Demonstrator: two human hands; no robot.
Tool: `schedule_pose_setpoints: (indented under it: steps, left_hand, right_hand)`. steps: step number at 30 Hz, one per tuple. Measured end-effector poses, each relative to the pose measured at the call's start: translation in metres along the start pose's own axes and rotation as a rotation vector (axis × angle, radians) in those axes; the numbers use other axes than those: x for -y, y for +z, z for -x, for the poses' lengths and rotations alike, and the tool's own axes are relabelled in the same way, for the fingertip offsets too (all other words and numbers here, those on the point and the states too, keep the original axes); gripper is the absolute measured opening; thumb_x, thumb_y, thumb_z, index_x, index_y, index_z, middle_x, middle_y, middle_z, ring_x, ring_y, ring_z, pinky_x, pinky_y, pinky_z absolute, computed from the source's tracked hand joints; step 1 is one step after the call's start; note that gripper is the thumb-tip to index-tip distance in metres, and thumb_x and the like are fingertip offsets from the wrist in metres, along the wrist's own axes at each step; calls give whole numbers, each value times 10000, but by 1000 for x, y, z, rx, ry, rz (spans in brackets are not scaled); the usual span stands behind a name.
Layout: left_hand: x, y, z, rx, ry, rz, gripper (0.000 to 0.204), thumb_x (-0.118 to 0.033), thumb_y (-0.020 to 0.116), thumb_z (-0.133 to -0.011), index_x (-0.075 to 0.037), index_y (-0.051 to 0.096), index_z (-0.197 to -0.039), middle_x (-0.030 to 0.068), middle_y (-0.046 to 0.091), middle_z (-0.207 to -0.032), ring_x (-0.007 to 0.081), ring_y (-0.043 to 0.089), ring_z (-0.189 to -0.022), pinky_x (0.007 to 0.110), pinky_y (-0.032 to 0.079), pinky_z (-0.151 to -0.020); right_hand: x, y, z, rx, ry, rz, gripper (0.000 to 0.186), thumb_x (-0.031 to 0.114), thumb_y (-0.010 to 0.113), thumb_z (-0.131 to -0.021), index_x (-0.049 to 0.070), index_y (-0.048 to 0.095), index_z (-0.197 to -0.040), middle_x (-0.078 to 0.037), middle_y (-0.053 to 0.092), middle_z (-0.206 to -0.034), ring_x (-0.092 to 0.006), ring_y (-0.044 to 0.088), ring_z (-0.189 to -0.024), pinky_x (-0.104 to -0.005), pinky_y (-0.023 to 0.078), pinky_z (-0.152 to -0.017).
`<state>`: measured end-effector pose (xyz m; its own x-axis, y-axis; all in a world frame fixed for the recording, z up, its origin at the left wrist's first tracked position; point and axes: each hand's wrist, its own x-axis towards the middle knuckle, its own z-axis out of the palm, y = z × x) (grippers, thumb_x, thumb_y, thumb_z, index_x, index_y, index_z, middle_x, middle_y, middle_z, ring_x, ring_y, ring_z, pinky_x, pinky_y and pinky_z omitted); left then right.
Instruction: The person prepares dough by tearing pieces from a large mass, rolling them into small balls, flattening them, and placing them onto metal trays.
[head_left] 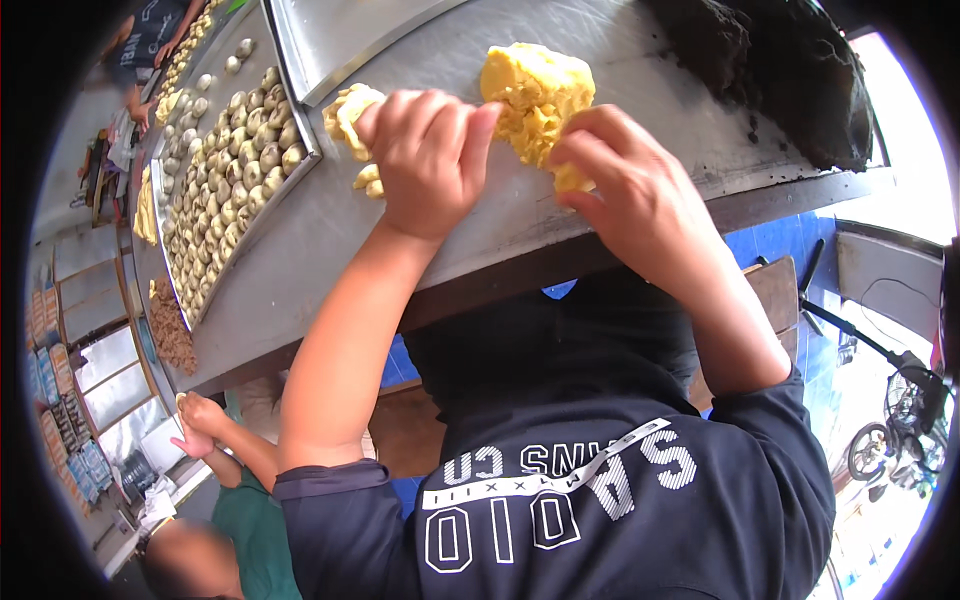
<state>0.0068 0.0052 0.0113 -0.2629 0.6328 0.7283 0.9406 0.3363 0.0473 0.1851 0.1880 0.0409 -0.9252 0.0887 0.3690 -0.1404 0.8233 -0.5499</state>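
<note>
A large lump of yellow dough [535, 85] rests on the metal-topped table, its near side torn and crumbly. My right hand [630, 165] is just at its near right edge, fingers closed on a small piece of dough [572, 178]. Left of the lump, my left hand [425, 150] is curled into a fist; its palm and anything inside are hidden. Against the outer side of that fist is a clump of dough pieces [347, 115]. Smaller dough bits [370, 180] lie on the table beside the left wrist.
At left stands a tray [305, 135] of many round dough balls [235, 160], with brown crumbly filling [172, 325] beyond its near end. Another metal tray [345, 30] lies behind my left hand. A dark mass [800, 80] covers the far right corner. Co-workers' hands [205, 415] show at left.
</note>
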Motion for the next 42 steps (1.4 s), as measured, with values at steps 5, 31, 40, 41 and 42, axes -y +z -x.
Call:
schedule_pose_setpoints:
  steps: [5, 31, 40, 41, 42]
  left_hand:
    - [6, 3, 10, 83, 0, 4, 211, -194, 725, -1101, -149, 740, -896, 15, 715, -873, 258, 678, -879, 434, 435, -956]
    - [-58, -78, 73, -49, -1048, 800, 394, -142, 659, -1201, 57, 553, -1524, 269, 817, -1310, 223, 810, -1137, 338, 623, -1050]
    - [-50, -79, 61, -38, -1102, 1059, 474, -198, 729, -1163, 28, 636, -1569, 132, 795, -1262, 182, 768, -1076, 362, 640, -954]
    - [-36, -78, 76, 193, -933, 874, 397, -152, 798, -1115, 29, 730, -1461, 99, 803, -1185, 158, 756, -1007, 342, 632, -896]
    - [-35, -77, 73, 196, -935, 870, 397, -152, 798, -1115, 29, 730, -1461, 99, 803, -1185, 158, 756, -1007, 342, 632, -896]
  right_hand:
    - [-5, 6, 8, 2, -32, 79, 117, 97, 749, -959, 58, 708, -1061, -90, 717, -1120, -333, 719, -1130, -462, 639, -929]
    - [22, 13, 5, 138, -52, -13, 293, 48, 778, -921, 45, 763, -1213, -122, 727, -1209, -357, 727, -1070, -477, 627, -958]
    - [36, 35, -16, -106, -151, -339, 148, 135, 776, -1004, 70, 777, -1137, -98, 762, -1208, -319, 773, -1115, -466, 661, -871]
    - [37, 33, -17, -40, -121, -474, 130, 140, 782, -1024, 93, 805, -1143, -88, 778, -1208, -318, 782, -1115, -464, 658, -882]
    - [37, 32, -16, -41, -120, -479, 130, 140, 782, -1024, 93, 805, -1143, -88, 778, -1208, -318, 782, -1115, -464, 658, -882]
